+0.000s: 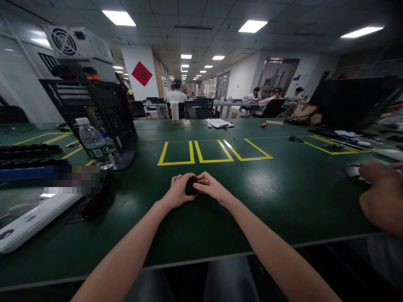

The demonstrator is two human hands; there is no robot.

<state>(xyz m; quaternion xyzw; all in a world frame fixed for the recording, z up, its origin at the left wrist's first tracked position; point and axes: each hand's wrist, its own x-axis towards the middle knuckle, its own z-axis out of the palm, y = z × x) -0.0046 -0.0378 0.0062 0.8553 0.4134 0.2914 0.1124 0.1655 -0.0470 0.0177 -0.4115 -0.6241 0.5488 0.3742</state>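
Both my hands meet around a small black rounded object [190,186] at the middle of the green table [201,226]; its kind does not show clearly. My left hand [179,189] wraps it from the left. From the other side my right hand [211,188] pinches it between thumb and fingers. The fingers cover part of its outline. Just beyond my hands, yellow tape [214,160] marks several open-ended boxes on the tabletop.
At left stand a water bottle [94,144], a black computer case [110,113] and a long white device [34,222]. A clipboard with paper [219,123] and a white cup [175,112] lie farther back. Another person's hand [382,197] rests at the right, near a dark monitor [355,102].
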